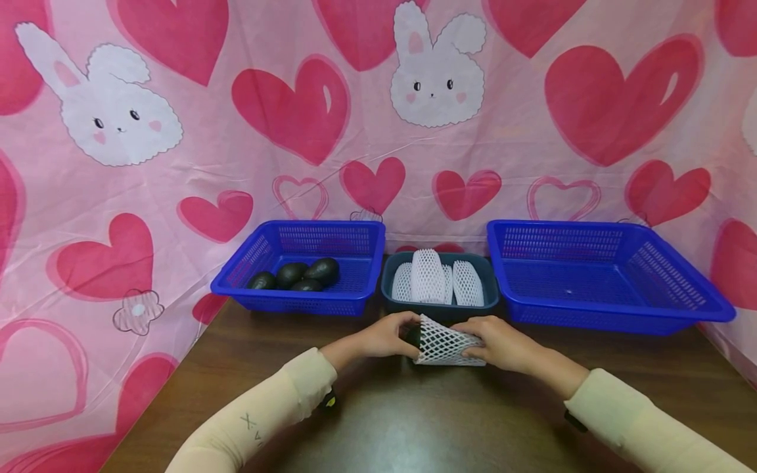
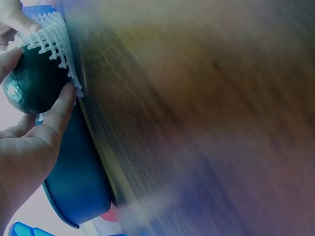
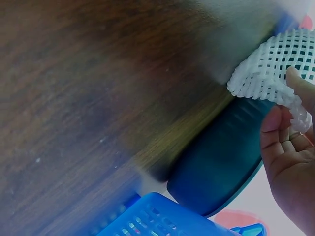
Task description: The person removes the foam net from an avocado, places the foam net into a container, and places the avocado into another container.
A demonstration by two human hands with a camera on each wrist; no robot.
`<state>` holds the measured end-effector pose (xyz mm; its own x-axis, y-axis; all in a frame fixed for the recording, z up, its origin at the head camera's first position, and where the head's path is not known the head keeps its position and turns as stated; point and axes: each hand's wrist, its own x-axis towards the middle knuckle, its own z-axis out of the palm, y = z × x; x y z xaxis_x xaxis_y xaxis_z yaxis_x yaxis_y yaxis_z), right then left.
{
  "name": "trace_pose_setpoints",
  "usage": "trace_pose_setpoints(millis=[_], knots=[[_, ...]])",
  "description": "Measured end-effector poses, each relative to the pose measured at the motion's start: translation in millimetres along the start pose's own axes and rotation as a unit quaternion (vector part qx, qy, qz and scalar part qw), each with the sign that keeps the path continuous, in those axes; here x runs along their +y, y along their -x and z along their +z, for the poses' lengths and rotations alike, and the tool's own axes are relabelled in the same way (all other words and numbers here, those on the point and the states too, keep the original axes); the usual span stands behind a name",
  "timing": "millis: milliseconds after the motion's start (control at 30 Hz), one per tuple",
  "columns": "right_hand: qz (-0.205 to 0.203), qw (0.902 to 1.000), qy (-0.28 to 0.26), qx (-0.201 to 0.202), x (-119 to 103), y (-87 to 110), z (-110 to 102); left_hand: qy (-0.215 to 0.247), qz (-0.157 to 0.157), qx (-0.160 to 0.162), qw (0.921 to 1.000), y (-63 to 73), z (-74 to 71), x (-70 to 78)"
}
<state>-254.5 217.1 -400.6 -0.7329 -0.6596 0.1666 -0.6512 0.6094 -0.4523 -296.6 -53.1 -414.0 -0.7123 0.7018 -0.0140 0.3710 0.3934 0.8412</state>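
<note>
A dark green avocado (image 2: pixel 35 81) sits partly inside a white foam net sleeve (image 1: pixel 447 345), low over the table in front of the middle tub. My left hand (image 1: pixel 386 336) grips the avocado's bare end between thumb and fingers, with the fingertips right at the sleeve's opening in the left wrist view. From the other side, my right hand (image 1: pixel 504 343) pinches the sleeve near its far end. In the right wrist view the net (image 3: pixel 275 64) bulges around the fruit, and its loose end bunches by the right fingers.
Several bare avocados (image 1: pixel 306 272) lie in the left blue basket (image 1: pixel 296 303). The dark green tub (image 1: pixel 390 299) behind my hands holds several white netted pieces (image 1: pixel 428 276). A larger blue basket (image 1: pixel 615 322) stands at the right. A pink patterned cloth (image 1: pixel 367 131) hangs behind.
</note>
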Motion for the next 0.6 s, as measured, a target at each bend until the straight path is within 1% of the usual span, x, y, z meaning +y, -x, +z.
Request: trace_pose_setpoints(millis=[100,333,400,600], knots=[[0.005,0.9999,0.007,0.006,0.0,1.0,0.0,0.001,0.001,0.002,1.0000,0.3,-0.8,-0.6],[-0.003,0.9990,0.037,0.024,0.4,2.5,-2.5,0.000,-0.012,0.003,0.9999,1.6,-3.6,-0.6],[0.005,0.9988,0.042,0.025,0.3,2.9,-3.0,0.005,-0.014,0.001,0.9999,2.1,-4.1,-0.4],[0.017,0.9988,0.035,0.030,0.3,4.4,-3.9,0.009,-0.015,-0.005,0.9998,4.7,-5.6,1.9]])
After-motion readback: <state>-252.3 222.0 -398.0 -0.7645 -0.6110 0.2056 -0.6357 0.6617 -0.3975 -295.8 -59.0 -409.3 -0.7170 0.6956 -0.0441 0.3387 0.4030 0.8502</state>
